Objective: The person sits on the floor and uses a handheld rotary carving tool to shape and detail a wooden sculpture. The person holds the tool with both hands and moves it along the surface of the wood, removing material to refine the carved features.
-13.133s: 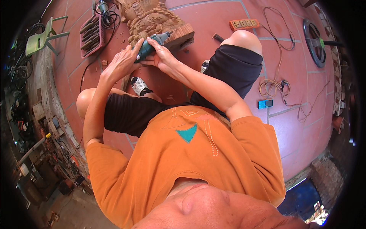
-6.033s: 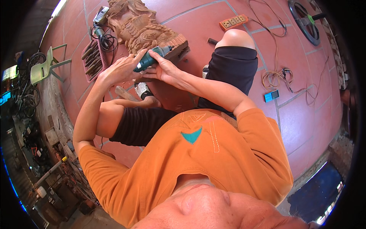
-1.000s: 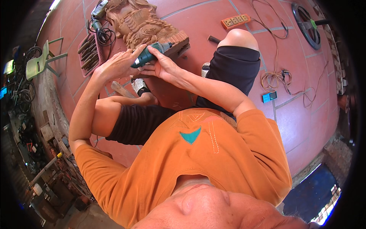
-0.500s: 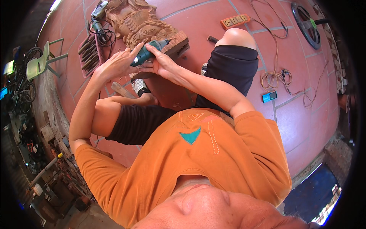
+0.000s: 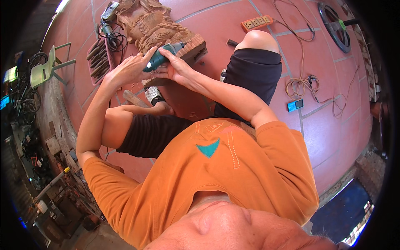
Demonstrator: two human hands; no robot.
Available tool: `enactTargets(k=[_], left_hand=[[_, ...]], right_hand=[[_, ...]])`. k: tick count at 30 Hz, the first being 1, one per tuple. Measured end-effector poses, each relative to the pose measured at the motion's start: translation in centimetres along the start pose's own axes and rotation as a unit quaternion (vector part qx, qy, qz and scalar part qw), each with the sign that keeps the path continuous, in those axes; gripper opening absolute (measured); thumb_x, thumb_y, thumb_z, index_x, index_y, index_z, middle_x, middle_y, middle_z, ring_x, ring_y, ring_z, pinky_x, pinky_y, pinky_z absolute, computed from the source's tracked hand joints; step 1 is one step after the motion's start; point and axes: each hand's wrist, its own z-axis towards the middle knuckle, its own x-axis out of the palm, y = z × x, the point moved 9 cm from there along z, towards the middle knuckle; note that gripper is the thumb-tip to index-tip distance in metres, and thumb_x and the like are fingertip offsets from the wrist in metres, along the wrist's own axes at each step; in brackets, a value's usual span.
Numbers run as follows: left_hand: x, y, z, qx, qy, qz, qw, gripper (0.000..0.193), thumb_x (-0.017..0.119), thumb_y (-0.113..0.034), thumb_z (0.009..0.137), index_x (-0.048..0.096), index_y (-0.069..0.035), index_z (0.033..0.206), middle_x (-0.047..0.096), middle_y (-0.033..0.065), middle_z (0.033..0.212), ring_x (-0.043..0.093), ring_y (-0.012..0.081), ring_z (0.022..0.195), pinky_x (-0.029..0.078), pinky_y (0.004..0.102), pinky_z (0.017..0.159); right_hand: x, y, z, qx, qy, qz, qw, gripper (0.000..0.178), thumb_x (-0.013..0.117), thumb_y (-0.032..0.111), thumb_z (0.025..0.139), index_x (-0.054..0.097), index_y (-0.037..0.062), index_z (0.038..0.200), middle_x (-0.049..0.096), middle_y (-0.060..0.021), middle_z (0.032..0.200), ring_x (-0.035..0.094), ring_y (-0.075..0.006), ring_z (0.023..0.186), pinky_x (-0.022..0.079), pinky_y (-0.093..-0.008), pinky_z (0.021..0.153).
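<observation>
Our seat: we are sitting on the red tiled floor (image 5: pixel 333 133), knees bent out, so the work is lying low between our legs.
Right hand (image 5: pixel 177 68): we are closing it round the rear of the green rotary tool (image 5: pixel 160 59), fingers wrapped and gripping firmly, likely to carry its weight.
Left hand (image 5: pixel 131 66): we are laying it over the front of the same tool, fingers curled loosely on top rather than clenched, which we judge is steadying the tip.
Rotary tool: it is lying slanted across both hands, its nose pointing up and right at the near edge of the wood carving (image 5: pixel 156 27).
Wood carving: it is resting on the floor just beyond our hands, the base block (image 5: pixel 196 43) turned toward us so the tool can reach its edge.
Wooden mallet (image 5: pixel 133 98): it is lying under our left forearm, near our shin.
Chisel roll (image 5: pixel 99 58): it is lying open left of the carving, handles in a row.
Cables (image 5: pixel 298 85): a coil is trailing past our right knee, with a blue phone (image 5: pixel 295 105) beside it.
Power strip (image 5: pixel 256 23): it is sitting beyond the knee, well apart from the carving.
Green chair (image 5: pixel 48 68): it is standing at the far left.
In the way: our own hands are hiding the tool's tip.
</observation>
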Motion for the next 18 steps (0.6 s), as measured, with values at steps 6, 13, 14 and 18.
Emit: enactTargets(k=[6,13,14,18], left_hand=[[0.3,0.04,0.06,0.018,-0.005,0.01,1.0,0.094,0.073,-0.032,0.084,0.016,-0.007,0.154,0.059,0.0311,0.107,0.062,0.0449,0.099,0.049,0.0495,0.088],[0.34,-0.03,-0.03,0.021,-0.008,0.002,1.0,0.095,0.074,-0.032,0.083,0.017,-0.008,0.155,0.059,0.0318,0.109,0.062,0.0459,0.102,0.048,0.0504,0.089],[0.37,-0.01,0.0,0.025,-0.01,0.002,1.0,0.095,0.074,-0.032,0.083,0.016,-0.009,0.155,0.059,0.0317,0.109,0.061,0.0458,0.102,0.048,0.0503,0.089],[0.31,-0.17,-0.01,0.022,-0.001,-0.006,1.0,0.096,0.075,-0.031,0.082,0.016,-0.008,0.155,0.06,0.0322,0.109,0.062,0.0461,0.103,0.048,0.0503,0.089]], right_hand=[[0.16,-0.01,-0.66,0.001,-0.003,0.013,1.0,0.032,0.067,0.039,0.093,0.058,0.0161,0.112,0.066,-0.0061,0.103,0.067,-0.028,0.092,0.057,-0.0555,0.085],[-0.07,-0.3,-0.71,0.006,0.0,0.022,1.0,0.031,0.068,0.039,0.092,0.058,0.0161,0.11,0.066,-0.0054,0.1,0.066,-0.028,0.091,0.057,-0.0553,0.085],[-0.05,-0.29,-0.74,0.005,0.0,0.023,1.0,0.031,0.068,0.039,0.092,0.058,0.016,0.11,0.066,-0.0053,0.1,0.066,-0.0279,0.09,0.057,-0.0551,0.084],[0.02,-0.28,-0.94,0.013,0.0,0.014,1.0,0.03,0.067,0.04,0.093,0.059,0.0177,0.11,0.066,-0.0051,0.101,0.066,-0.0279,0.09,0.057,-0.054,0.083]])
